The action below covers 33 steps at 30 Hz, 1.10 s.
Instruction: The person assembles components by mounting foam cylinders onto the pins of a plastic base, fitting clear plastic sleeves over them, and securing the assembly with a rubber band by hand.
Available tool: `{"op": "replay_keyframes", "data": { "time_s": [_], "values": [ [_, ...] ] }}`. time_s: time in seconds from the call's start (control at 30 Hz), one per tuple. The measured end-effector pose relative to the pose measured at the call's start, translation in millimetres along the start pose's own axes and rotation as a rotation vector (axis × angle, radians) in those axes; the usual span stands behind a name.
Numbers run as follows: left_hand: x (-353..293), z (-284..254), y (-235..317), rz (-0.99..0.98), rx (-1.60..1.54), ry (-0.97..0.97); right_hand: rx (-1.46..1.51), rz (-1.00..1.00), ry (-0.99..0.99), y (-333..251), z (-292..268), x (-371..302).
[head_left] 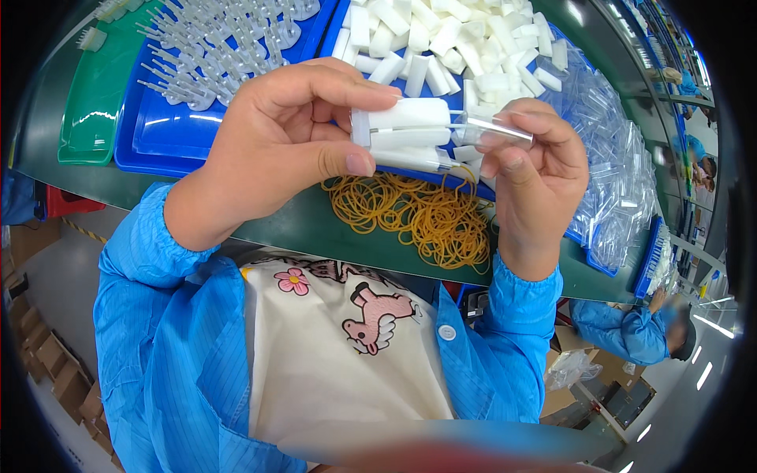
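Pinched between the thumb and fingers of my left hand [272, 146] is a clear plastic pronged piece [360, 128], lying sideways. White foam blocks [414, 114] sit along its prongs. A clear sleeve covers the nearer block, and a rubber band [465, 172] seems to hang by that end. My right hand [544, 162] grips a clear plastic tube [497, 132] at the far prong's tip. Whether the prong enters the tube is hard to see. Below both hands lies a loose pile of amber rubber bands [441, 225] on the green table.
Beyond my hands a blue tray [154, 142] holds many clear pronged pieces, beside a green tray [91, 118]. White foam blocks [473, 31] heap in another blue tray. Clear plastic tubes [611, 173] pile up on the right. A person in blue [623, 327] works further right.
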<state>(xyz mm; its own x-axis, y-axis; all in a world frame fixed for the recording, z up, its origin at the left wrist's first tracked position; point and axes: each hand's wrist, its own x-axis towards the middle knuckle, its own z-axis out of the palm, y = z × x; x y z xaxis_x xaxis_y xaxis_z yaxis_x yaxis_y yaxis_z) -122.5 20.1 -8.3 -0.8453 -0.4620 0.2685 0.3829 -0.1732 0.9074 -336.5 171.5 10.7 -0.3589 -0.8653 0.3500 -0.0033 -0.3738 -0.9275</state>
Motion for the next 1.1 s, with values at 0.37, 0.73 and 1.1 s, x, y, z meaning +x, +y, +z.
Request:
{"op": "replay_keyframes", "data": {
  "time_s": [0.37,0.73,1.1],
  "values": [
    [-1.7,1.5,1.4,-0.011,0.061,-0.018,0.032,-0.029,-0.032,0.6,7.7,-5.9],
    [0.7,0.7,12.4,-0.092,0.343,-0.119,0.004,0.015,0.025,3.0,11.4,-7.9],
    [-0.7,1.7,12.7,-0.093,0.229,-0.054,0.039,0.024,-0.099,9.8,3.3,-3.0]
  ]
}}
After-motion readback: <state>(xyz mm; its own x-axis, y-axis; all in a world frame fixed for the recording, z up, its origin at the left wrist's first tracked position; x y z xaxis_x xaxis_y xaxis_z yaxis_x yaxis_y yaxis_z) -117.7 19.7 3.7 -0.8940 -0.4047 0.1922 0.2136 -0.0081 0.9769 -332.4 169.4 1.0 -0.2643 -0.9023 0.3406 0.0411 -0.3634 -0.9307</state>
